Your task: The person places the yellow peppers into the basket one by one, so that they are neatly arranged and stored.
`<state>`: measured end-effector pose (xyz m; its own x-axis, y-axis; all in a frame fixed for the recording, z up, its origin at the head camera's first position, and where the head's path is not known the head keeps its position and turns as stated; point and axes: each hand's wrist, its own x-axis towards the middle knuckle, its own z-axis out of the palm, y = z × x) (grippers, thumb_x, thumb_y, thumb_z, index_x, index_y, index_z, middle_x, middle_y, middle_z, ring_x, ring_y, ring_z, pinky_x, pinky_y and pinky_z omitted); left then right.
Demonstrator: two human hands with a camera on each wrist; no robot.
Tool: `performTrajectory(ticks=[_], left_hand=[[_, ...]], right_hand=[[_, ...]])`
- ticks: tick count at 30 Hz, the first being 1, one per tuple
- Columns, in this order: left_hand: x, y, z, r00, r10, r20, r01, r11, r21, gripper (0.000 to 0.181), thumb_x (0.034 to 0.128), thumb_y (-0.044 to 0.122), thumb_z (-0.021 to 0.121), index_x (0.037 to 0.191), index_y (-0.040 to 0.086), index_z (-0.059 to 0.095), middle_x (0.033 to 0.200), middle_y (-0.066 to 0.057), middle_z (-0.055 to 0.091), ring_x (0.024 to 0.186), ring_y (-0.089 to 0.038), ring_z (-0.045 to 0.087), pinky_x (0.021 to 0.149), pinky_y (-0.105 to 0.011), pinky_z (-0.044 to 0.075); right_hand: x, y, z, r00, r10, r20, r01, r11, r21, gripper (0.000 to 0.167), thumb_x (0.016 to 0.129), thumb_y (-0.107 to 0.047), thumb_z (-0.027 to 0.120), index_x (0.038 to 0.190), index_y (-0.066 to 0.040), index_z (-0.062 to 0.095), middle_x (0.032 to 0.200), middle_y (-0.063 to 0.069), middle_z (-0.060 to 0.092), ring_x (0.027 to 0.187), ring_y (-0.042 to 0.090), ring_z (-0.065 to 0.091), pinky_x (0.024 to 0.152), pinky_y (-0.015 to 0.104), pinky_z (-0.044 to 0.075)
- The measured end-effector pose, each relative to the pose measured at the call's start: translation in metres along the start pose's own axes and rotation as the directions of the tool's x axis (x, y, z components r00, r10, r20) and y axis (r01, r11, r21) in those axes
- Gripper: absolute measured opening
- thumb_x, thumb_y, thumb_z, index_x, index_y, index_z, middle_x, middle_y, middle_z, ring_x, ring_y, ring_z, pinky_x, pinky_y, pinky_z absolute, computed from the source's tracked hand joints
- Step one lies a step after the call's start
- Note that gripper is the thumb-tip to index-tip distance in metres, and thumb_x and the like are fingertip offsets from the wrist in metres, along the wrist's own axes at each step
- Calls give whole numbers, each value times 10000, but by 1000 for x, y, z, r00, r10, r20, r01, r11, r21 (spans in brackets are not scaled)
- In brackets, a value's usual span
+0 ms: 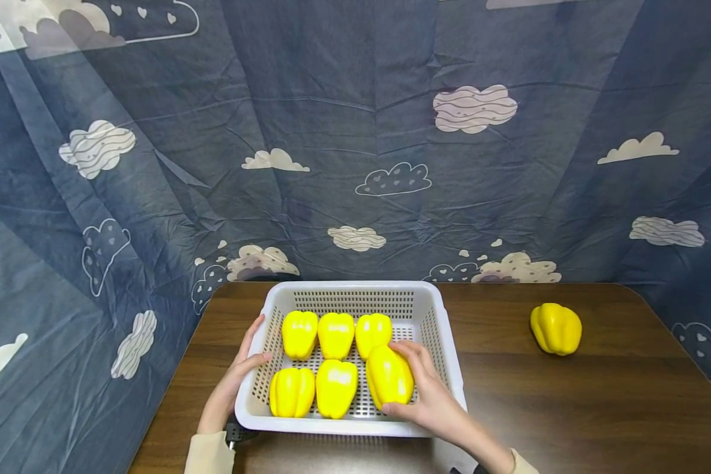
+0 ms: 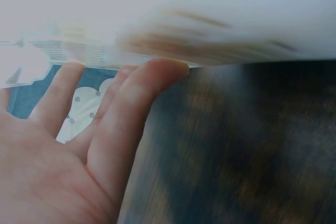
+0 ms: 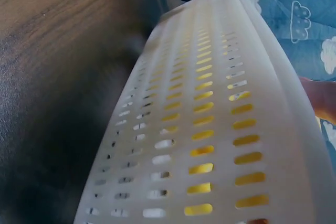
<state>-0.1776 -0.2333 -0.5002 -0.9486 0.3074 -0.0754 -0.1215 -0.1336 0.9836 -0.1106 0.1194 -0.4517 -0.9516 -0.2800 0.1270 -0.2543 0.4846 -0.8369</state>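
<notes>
My right hand (image 1: 429, 398) grips a yellow bell pepper (image 1: 389, 376) inside the white plastic basket (image 1: 332, 428), thumb at its near end and fingers at its far side. Around it in the basket sit several more yellow bell peppers (image 1: 336, 388), in a back row and a front row. My left hand (image 1: 230, 385) rests against the basket's left side with extended fingers, the thumb reaching the rim. In the left wrist view those fingers (image 2: 121, 114) touch the pale wall. The slotted basket wall hides most of the right hand in the right wrist view.
One more yellow bell pepper (image 1: 556, 328) lies on the brown wooden table (image 1: 598, 408), well to the basket's right. A dark blue cloth (image 1: 332, 131) with cloud prints hangs behind the table and along its sides.
</notes>
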Motion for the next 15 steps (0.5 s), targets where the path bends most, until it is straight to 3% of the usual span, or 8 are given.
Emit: performTrajectory(ticks=[9,15], left_hand=[[1,-1,0,1000,2,-16,-2,1000,-10,740,922,83,413,1530,298,52,1575,-149,-8,1352,-512,166,987,-655,243],[1,0,1,1000,0,-13,-1,1000,-18,738,920,88,413,1530,299,55,1576,-154,-10,1352,-519,164,984,-659,243]], right_hand=[[0,-3,5,1000,22,15,-22,1000,-18,894,650,-274,870,1397,-107,409,1387,107,320,1286,360,350,1003,615,273],[2,-4,7,1000,7,23,-6,998,-59,873,645,-298,870,1367,-78,430,1324,144,352,1204,377,417,955,599,337]])
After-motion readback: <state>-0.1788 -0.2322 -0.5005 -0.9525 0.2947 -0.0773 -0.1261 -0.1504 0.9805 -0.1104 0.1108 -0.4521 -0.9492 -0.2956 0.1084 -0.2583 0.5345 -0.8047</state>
